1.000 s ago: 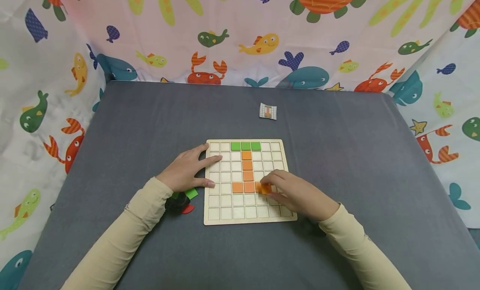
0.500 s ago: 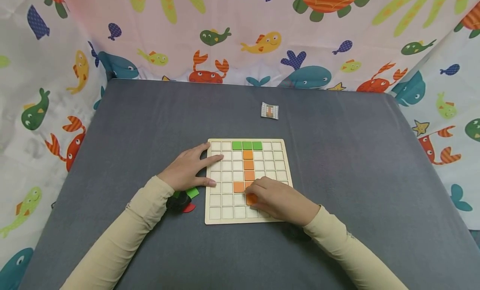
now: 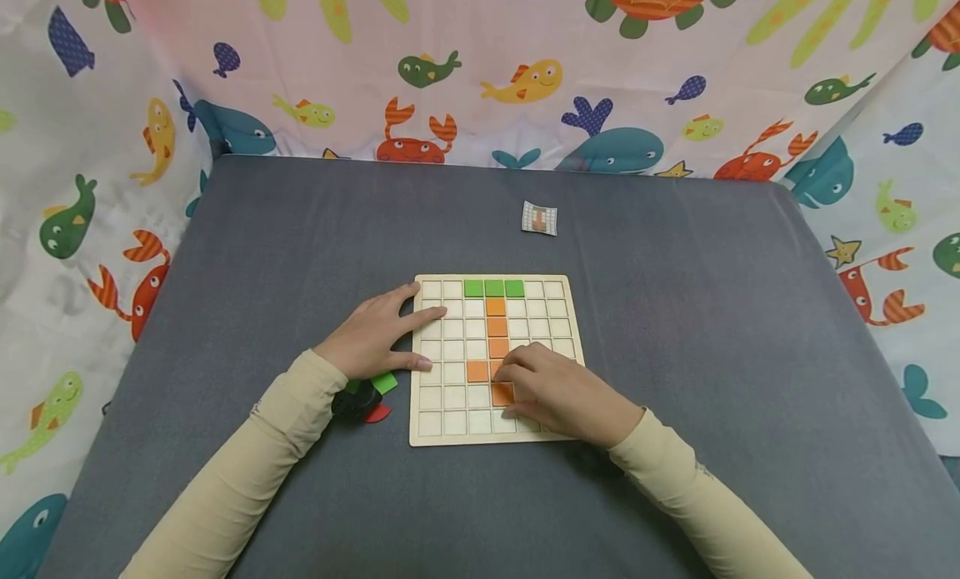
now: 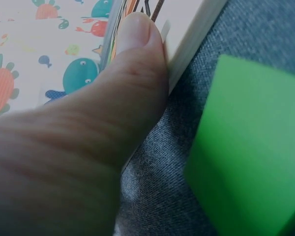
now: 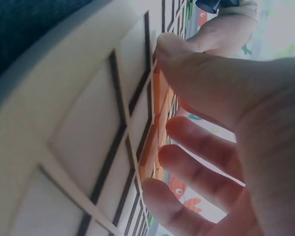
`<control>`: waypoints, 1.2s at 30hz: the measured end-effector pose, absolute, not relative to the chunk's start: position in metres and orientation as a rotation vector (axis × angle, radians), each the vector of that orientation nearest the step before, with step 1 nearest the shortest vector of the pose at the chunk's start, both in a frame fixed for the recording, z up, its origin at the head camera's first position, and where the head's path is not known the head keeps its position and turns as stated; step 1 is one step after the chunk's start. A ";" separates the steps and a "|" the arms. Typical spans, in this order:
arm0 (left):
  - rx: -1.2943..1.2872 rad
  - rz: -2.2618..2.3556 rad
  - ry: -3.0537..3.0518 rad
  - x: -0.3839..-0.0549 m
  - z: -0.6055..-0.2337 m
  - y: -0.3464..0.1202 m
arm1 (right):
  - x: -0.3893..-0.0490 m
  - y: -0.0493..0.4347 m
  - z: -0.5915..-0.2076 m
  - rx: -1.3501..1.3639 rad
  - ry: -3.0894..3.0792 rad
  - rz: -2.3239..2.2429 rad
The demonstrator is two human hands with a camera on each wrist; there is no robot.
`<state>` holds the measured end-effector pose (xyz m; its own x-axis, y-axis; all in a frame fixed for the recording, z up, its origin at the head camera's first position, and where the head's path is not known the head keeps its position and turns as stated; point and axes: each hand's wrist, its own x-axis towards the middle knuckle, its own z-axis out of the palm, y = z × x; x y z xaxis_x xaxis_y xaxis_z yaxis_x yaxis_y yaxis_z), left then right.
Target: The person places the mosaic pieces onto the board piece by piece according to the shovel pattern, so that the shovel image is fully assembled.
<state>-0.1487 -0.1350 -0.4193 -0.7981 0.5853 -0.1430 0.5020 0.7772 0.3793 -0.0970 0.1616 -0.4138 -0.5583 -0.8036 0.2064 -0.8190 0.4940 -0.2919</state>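
A pale wooden grid board (image 3: 452,398) lies on the grey table. My left hand (image 3: 375,333) rests at its left side, fingers spread over the frame; the left wrist view shows the thumb (image 4: 137,44) on the board's edge. Green tiles (image 3: 494,288) fill the middle of the top row, and orange tiles (image 3: 497,326) run down below them. My right hand (image 3: 558,387) is over the lower right cells. Its fingertips and thumb (image 5: 172,46) lie loosely at opposite edges of an orange tile (image 3: 502,395), which looks flat in its cell. The hand hides tiles and cells behind it.
Beside the left wrist lie a loose green tile (image 3: 385,383), a red piece (image 3: 378,413) and a black object (image 3: 356,402). A small printed card (image 3: 539,218) sits farther back. Sea-animal curtains (image 3: 300,62) surround the table (image 3: 315,221).
My right hand has moved left with an orange tile to the cell below the column, then its fingers have eased slightly off it. The left hand has stayed at the board's edge.
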 end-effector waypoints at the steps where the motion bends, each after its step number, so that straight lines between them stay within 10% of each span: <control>1: 0.840 0.475 2.719 -0.148 -0.419 -0.136 | -0.097 0.161 -0.414 1.460 -2.676 0.563; 36: 0.596 0.498 2.732 -0.099 -0.387 -0.222 | -0.148 0.190 -0.407 1.073 -3.180 0.350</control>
<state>-0.0986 -0.2217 -0.3867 -0.8688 0.4467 -0.2137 0.3426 0.8537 0.3921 -0.1480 0.1902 -0.4068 -0.7735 -0.6152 -0.1526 -0.5673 0.7793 -0.2662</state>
